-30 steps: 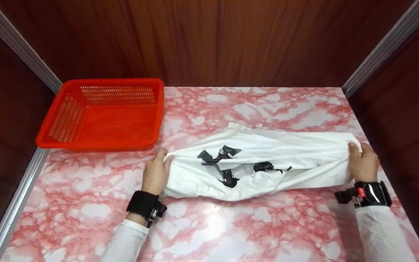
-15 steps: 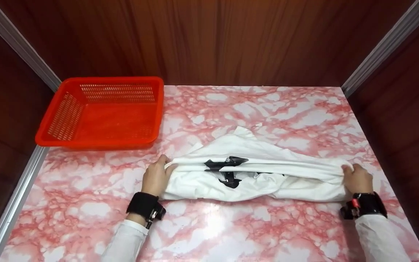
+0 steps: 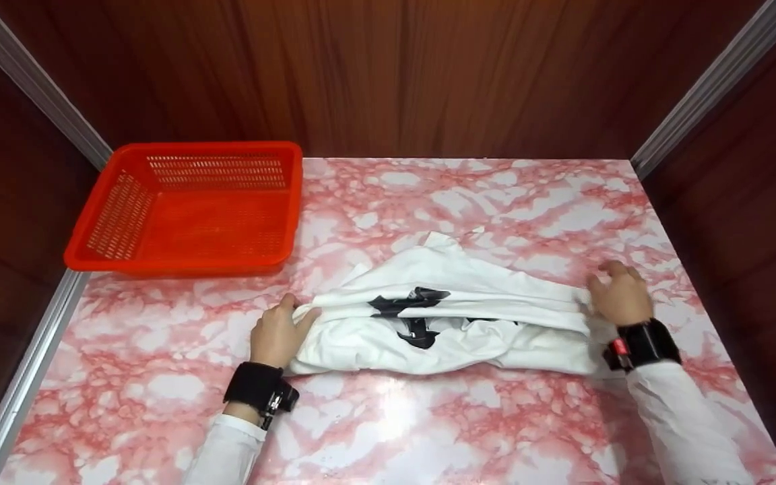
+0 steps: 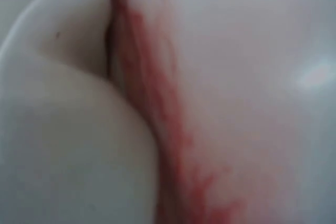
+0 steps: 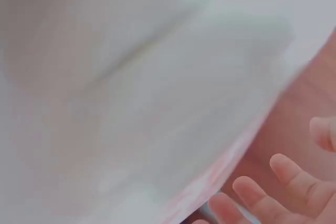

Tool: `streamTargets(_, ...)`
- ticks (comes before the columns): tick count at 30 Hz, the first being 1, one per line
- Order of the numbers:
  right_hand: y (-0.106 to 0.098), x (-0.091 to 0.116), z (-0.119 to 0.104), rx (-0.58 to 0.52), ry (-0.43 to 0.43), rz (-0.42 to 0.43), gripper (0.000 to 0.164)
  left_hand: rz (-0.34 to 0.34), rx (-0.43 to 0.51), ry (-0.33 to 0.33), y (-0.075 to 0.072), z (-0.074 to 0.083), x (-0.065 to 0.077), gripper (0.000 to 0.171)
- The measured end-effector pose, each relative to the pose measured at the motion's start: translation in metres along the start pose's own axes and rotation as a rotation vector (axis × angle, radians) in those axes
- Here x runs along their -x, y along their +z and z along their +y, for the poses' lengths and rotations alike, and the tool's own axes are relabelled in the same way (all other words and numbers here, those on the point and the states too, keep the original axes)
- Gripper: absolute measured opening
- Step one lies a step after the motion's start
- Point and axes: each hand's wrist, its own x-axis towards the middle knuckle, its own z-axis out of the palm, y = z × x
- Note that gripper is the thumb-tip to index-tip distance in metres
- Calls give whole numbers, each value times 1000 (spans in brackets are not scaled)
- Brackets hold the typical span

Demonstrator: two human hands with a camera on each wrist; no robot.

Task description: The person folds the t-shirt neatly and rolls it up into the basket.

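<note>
A bunched white garment (image 3: 388, 347) with a black print lies across the middle of the table, its folds running left to right. At its left end, my left hand (image 3: 277, 337) pinches the fabric between thumb and fingers. My right hand (image 3: 622, 295), slightly blurred, is over the garment's right end with its fingers loosely spread. In the right wrist view those fingers (image 5: 252, 190) are bent apart and hold nothing, beside the pale cloth (image 5: 157, 103). Blurred white folds (image 4: 79, 145) fill the left of the left wrist view; the left fingers are hidden there.
An orange-red plastic basket (image 3: 213, 266) with slotted sides stands at the back left. The table (image 3: 388, 431) has a pink-and-white marbled top. Dark wood panels (image 3: 388, 81) rise at the back and both sides, with metal strips at the corners.
The right hand has let go of the garment's right end and moved left. The cloth's upper layer was lowered toward me and now lies in folds. My left hand shifted slightly left and down.
</note>
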Motion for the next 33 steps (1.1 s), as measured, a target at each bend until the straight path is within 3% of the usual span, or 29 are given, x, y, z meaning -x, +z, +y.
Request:
streamTargets(6, 23, -24, -51, -84, -124, -60, 42, -26, -7, -10, 1, -2, 0, 41)
streamTargets(11, 51, -36, -76, -98, -194, -180, 48, -54, -3, -14, 3, -2, 0, 42)
streamTargets(13, 63, -38, -80, -88, -220, -216, 51, -60, -2, -9, 4, -2, 0, 41)
streamTargets(18, 84, -37, -84, -96, -273, -189, 50, -66, -18, 11, 4, 2, -1, 45)
streamTargets(22, 92, -34, -87, -132, -235, -215, 44, -65, -9, 20, 2, 11, -4, 48)
streamTargets(27, 95, -31, -93, -149, -206, -263, 45, -44, 87, 62, -3, 27, -13, 45)
streamTargets(33, 92, -29, -104, -236, -335, -206, 24, -50, 225, 121, -2, 45, -26, 42)
